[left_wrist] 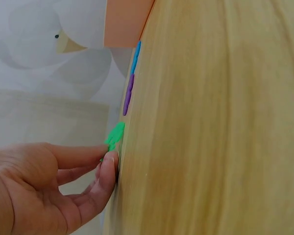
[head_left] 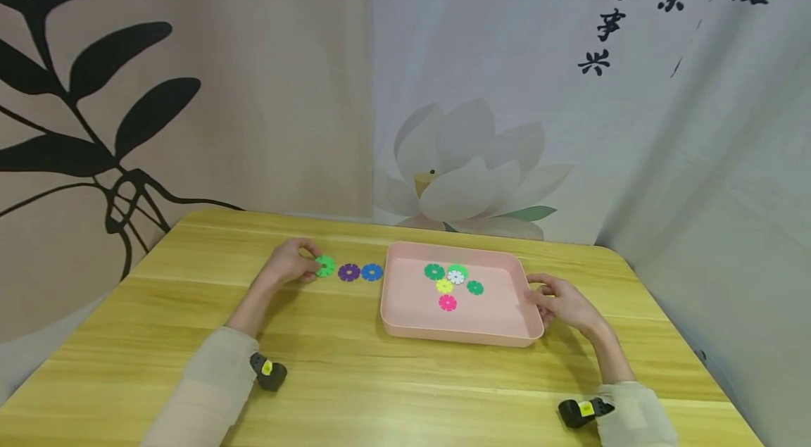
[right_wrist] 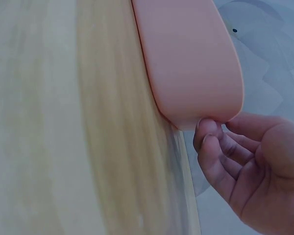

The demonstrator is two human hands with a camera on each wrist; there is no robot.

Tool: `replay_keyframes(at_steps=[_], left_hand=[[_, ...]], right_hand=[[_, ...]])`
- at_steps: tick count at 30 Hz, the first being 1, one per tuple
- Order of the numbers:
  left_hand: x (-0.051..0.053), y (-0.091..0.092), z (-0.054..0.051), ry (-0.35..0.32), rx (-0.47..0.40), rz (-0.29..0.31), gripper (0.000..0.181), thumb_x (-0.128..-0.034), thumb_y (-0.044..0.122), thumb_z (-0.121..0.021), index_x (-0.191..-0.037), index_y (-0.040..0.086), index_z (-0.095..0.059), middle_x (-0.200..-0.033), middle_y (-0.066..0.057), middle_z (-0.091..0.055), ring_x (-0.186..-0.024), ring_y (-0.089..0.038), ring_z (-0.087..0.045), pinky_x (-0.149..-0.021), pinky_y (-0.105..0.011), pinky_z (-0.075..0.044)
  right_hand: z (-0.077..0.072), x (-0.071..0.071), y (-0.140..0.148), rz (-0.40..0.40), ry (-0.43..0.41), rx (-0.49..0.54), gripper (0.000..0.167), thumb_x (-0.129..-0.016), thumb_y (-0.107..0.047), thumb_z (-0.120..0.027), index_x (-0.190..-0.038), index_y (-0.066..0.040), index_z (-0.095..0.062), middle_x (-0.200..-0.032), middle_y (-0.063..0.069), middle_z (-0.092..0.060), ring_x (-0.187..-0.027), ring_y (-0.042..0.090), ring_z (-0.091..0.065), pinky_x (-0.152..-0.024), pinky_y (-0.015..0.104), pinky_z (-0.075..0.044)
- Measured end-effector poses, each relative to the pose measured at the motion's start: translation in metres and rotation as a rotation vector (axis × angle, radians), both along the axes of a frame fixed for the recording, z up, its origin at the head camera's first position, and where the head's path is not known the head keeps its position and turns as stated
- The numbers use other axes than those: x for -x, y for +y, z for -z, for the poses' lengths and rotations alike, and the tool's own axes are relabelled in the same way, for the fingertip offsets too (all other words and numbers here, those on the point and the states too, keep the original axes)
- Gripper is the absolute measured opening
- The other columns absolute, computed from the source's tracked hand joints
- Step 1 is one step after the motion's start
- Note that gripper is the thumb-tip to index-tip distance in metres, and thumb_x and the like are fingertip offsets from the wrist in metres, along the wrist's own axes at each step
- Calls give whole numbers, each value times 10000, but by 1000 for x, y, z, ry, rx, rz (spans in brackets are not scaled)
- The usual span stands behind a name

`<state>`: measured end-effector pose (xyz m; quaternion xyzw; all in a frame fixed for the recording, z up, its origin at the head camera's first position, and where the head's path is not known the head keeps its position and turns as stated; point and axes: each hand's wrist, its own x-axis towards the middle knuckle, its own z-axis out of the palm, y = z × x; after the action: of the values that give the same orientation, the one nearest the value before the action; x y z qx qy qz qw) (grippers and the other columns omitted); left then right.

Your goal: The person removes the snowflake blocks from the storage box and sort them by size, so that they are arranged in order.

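My left hand (head_left: 293,262) pinches a light green notched plastic disc (head_left: 325,266) between thumb and fingers. In the left wrist view this green disc (left_wrist: 115,134) tilts at the tabletop. Just right of it, a purple disc (head_left: 349,272) and a blue disc (head_left: 372,272) lie flat in a row on the table. The pink tray (head_left: 456,335) stands to the right of the blue disc. At the tray's right end my right hand (head_left: 564,300) grips the rim; the right wrist view shows the fingertips against the tray's end wall (right_wrist: 201,93).
Several discs lie in the tray, among them a pink disc (head_left: 448,303), a yellow disc (head_left: 444,286) and a white disc (head_left: 456,277). The wooden table (head_left: 405,391) reaches back to a printed curtain (head_left: 304,81). Each sleeve carries a black wrist camera (head_left: 269,372).
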<state>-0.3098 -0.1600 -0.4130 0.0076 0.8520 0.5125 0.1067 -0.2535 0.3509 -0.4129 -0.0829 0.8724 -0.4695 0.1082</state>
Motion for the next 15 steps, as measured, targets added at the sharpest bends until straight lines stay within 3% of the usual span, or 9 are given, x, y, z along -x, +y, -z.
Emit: replay_keyframes(at_steps=[7, 15], left_hand=[[1, 1, 1, -4, 40, 29, 289, -930, -23, -651, -1187, -118, -560, -753, -112, -640, -589, -121, -582, -546, -197, -498], [-2, -1, -4, -13, 42, 99, 299, -930, -1, -656, -1173, -139, -550, -769, -108, -618, -636, -149, -565, -590, -249, -499]], right_hand=[[1, 1, 1, 1, 7, -1, 494, -1033, -122, -580, -1422, 127, -404, -853, 127, -601, -618, 211, -582, -565, 317, -545], [2, 1, 1, 6, 4, -1, 486, -1032, -122, -581, -1415, 126, -412, -881, 133, -615, -636, 203, -585, -572, 319, -548]])
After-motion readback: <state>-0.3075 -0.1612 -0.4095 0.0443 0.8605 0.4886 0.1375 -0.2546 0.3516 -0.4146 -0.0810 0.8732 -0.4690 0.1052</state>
